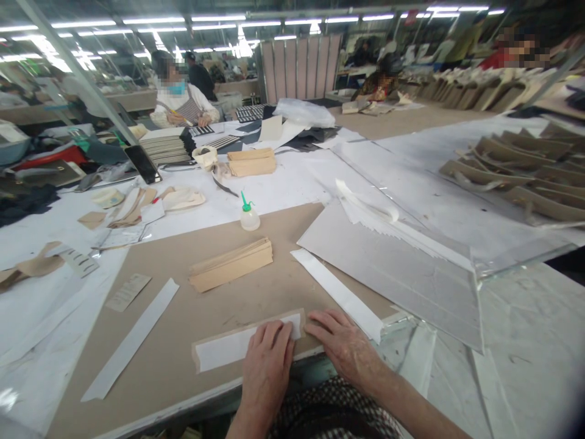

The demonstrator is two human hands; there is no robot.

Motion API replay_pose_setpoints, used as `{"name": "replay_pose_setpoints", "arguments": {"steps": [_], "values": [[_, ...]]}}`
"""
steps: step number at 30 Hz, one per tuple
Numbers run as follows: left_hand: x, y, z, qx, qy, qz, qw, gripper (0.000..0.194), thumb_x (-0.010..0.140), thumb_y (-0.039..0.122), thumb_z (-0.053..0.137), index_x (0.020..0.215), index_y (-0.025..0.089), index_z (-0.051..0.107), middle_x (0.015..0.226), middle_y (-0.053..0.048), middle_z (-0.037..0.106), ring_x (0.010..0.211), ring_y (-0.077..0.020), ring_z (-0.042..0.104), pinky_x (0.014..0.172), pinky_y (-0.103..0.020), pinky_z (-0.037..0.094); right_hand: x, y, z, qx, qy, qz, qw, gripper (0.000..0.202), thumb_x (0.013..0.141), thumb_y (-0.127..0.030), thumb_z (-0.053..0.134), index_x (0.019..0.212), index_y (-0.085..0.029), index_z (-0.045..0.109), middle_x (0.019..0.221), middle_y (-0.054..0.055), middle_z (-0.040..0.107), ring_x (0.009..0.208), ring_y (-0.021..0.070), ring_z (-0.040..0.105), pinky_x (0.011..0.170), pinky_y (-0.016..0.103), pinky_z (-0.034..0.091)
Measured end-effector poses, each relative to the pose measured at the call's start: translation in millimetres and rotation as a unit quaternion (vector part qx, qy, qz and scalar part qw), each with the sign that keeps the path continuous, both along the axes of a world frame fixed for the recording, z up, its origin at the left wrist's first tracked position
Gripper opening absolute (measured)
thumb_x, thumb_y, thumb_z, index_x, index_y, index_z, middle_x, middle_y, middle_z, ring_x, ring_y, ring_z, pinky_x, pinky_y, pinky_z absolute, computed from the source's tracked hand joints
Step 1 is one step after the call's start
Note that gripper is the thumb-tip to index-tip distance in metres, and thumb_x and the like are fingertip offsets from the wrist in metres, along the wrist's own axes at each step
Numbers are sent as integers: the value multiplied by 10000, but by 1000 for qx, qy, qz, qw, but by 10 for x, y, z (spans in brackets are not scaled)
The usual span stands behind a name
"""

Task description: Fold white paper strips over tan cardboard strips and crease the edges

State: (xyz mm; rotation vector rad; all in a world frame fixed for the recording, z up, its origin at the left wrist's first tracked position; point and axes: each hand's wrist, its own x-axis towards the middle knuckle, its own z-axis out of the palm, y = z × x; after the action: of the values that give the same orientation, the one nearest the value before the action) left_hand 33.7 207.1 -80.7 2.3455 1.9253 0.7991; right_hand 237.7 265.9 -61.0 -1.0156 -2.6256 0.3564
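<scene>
Close to the table's front edge lies a tan strip with a white strip [223, 355] on top, leaving a narrow tan border. My left hand [269, 350] presses down on the right part of the white strip, fingers laid flat and bent slightly. Fingers of my right hand [342, 344] are stretched out at the right end of the tan strip [301, 318], touching or just beside it. Neither hand grips anything. A loose white strip [340, 292] lies just beyond my right hand. Behind the work sits a stack of tan strips [231, 265].
A glue bottle [250, 218] with a green nozzle stands behind the stack. Another white strip [132, 341] and a small marked card [128, 292] lie left. A grey sheet [393, 268] covers the right side. Opposite, a masked person [183, 100] works near stacked pieces [167, 146].
</scene>
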Motion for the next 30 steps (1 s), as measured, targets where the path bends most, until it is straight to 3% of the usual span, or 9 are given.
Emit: {"name": "replay_pose_setpoints", "arguments": {"steps": [4, 11, 16, 21, 24, 27, 30], "values": [[-41, 4, -1, -14, -45, -17, 999, 148, 991, 180, 506, 1067, 204, 631, 1060, -51, 663, 1006, -224, 569, 882, -379, 520, -27, 60, -4, -3, -16, -13, 1000, 441, 923, -48, 517, 1303, -257, 594, 1336, 79, 578, 1180, 283, 494, 1015, 466, 434], [-92, -69, -52, -29, -21, -63, 997, 266, 984, 181, 505, 1214, 241, 623, 1191, -59, 650, 1102, -252, 549, 912, -400, 513, -21, 61, -24, -36, 94, -13, 995, 370, 983, -87, 461, 1171, -315, 684, 1208, 49, 617, 1091, 244, 533, 937, 423, 453], [-44, -88, -2, -40, -19, -38, 998, 301, 965, 154, 515, 1234, 241, 618, 1201, -59, 651, 1129, -258, 537, 933, -420, 501, -12, 68, -68, -18, 114, -8, 993, 370, 980, -108, 442, 1151, -304, 704, 1168, 60, 638, 1081, 240, 561, 912, 417, 480], [7, -66, 73, -72, -34, -24, 997, 229, 966, 243, 553, 1181, 251, 632, 1157, -46, 657, 1087, -220, 555, 944, -398, 505, 60, 162, -307, 31, 155, 6, 987, 312, 991, -232, 470, 1191, -337, 685, 1187, 45, 651, 1065, 251, 602, 904, 433, 477], [-26, -46, 83, -57, -97, -36, 993, 218, 959, 182, 531, 1155, 206, 623, 1148, -69, 663, 1094, -212, 559, 988, -391, 502, 70, 247, -419, 38, 184, 12, 982, 265, 1003, -295, 465, 1167, -310, 672, 1190, 44, 654, 1069, 250, 620, 908, 417, 477], [-124, -115, 186, -33, -229, -33, 972, 210, 965, 104, 466, 1097, 188, 605, 1166, -90, 650, 1103, -180, 583, 984, -337, 517, 23, 233, -321, 50, 187, -21, 981, 243, 1010, -310, 445, 1140, -274, 647, 1193, 58, 647, 1053, 261, 629, 923, 431, 469], [-384, -287, 328, -20, -292, 25, 956, 186, 980, 97, 449, 1039, 208, 586, 1166, -85, 630, 1101, -157, 596, 964, -305, 520, -150, 94, -118, 81, 167, -27, 982, 244, 1014, -265, 434, 1168, -258, 623, 1190, 75, 642, 1054, 261, 622, 965, 435, 460]]}}
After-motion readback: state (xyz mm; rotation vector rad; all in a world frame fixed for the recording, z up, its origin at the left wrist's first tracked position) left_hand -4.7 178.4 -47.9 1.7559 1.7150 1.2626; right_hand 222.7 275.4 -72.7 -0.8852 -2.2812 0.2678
